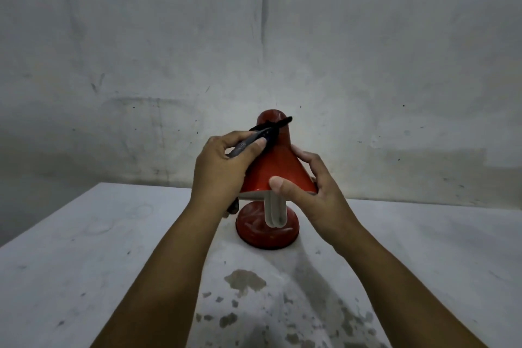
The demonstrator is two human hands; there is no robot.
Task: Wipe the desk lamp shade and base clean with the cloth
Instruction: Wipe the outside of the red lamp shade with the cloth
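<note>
Presently, step: red conical metal lamp shade (278,167) is wiped above its round red base (267,230) on the white table (84,234).
Left hand (223,167): dark cloth (265,131) pinched, drawn firmly over the crown.
Right hand (308,189): shade rim clasped; best held steady.

arms: two, bare to elbow | sleeves: none visible | hands (226,167): ungloved

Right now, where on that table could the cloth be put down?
Bare table lies left of the lamp base and to its right up to the wall. The middle is crowded: both forearms, left hand with cloth, right hand on the shade.
</note>
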